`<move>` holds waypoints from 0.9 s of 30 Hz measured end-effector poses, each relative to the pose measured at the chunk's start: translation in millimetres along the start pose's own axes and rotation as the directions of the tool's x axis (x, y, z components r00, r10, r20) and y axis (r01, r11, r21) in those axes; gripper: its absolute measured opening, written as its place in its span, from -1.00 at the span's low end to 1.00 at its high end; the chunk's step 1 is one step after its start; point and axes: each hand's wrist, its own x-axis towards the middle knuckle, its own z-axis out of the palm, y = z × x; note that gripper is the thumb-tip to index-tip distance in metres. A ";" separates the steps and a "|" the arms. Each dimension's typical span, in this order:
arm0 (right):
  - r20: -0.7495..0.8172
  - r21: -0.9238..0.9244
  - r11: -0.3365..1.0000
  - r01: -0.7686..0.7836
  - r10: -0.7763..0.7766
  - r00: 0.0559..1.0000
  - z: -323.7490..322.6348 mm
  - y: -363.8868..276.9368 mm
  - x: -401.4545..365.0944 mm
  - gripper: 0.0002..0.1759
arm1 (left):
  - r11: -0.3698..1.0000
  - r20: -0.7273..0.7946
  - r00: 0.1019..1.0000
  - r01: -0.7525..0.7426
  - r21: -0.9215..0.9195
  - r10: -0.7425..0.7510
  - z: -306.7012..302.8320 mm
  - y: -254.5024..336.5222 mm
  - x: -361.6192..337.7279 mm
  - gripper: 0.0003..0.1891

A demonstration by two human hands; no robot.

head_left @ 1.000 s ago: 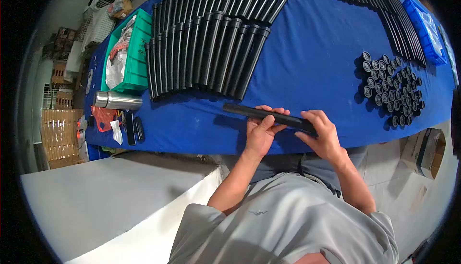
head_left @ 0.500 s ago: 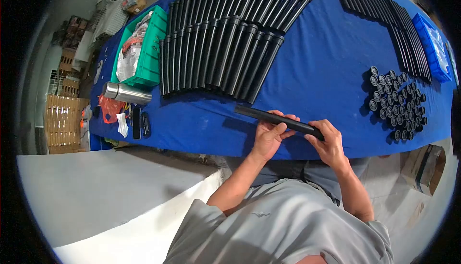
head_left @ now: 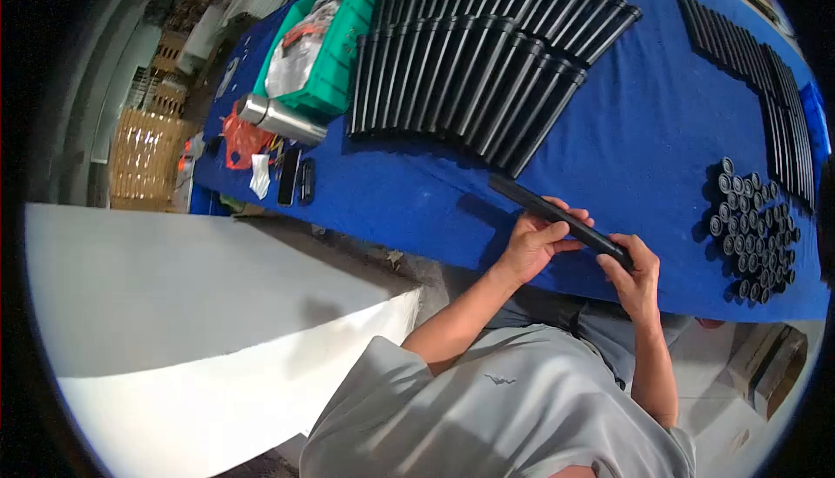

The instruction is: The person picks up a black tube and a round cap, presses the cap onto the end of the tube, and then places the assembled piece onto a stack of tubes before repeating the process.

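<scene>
A black tube [head_left: 520, 197] slants across in front of me, its far end pointing up and left over the blue cloth. My left hand [head_left: 537, 241] supports it near the middle, thumb on top and fingers curled beneath. My right hand [head_left: 639, 276] grips the near right end between thumb and fingers, covering part of that end. Many similar black tubes with collared ends [head_left: 452, 78] lie in two rows beyond my hands. To the right is a cluster of small round black caps [head_left: 755, 230].
A blue cloth [head_left: 665, 113] covers the table. Thinner black rods [head_left: 739, 56] lie at the far right, near a blue bin [head_left: 815, 126]. At left are a green crate [head_left: 335, 65], a steel flask [head_left: 283, 120], a red plastic bag [head_left: 243, 141] and a phone [head_left: 290, 177].
The camera view has turned, so the table's contents sit further right in the picture. Both hands keep their hold on the tube, which tilts a little more steeply in the picture.
</scene>
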 end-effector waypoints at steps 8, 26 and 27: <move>0.017 -0.127 0.968 0.217 -0.216 0.976 -0.8 -0.1 0.5 -0.57 | 1.000 0.019 1.000 -0.016 0.000 0.016 -2.3 0.2 1.5 -0.67; 0.098 0.202 0.977 -0.073 0.054 0.994 -6.7 -4.7 -1.3 -0.65 | 0.998 0.053 0.998 -0.027 0.051 0.025 -4.1 2.2 -4.1 -0.73; 0.102 0.150 0.987 -0.054 0.039 0.994 -8.6 -5.5 0.1 -0.64 | 0.998 0.045 0.999 -0.032 0.045 0.030 -4.4 1.8 -3.7 -0.73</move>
